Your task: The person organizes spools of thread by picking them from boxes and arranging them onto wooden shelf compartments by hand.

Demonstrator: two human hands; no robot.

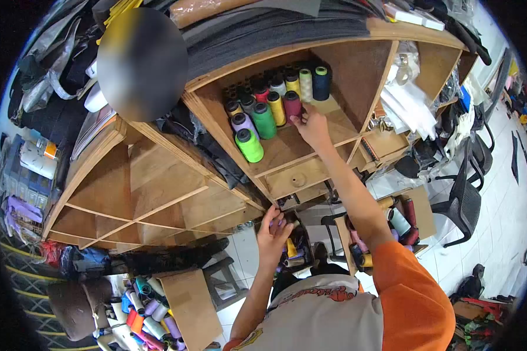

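My right hand (312, 126) reaches into a wooden shelf compartment, its fingers closed at the lower side of a maroon thread cone (292, 105). Beside it stand a yellow thread cone (276, 109), a green thread cone (264, 121), a lilac thread cone (243, 126) and a neon green thread cone (249, 146). A navy thread cone (321, 85) and a cream one (305, 86) stand behind to the right. My left hand (271, 235) is lower, near the cabinet's bottom corner, fingers bent and apart, with nothing visible in them.
A cardboard box (352, 257) of thread cones is by my right arm. Another open carton (187, 304) with many cones lies at lower left. A divided wooden shelf (140, 193) stands left of the cabinet. A black chair (465, 199) is on the right.
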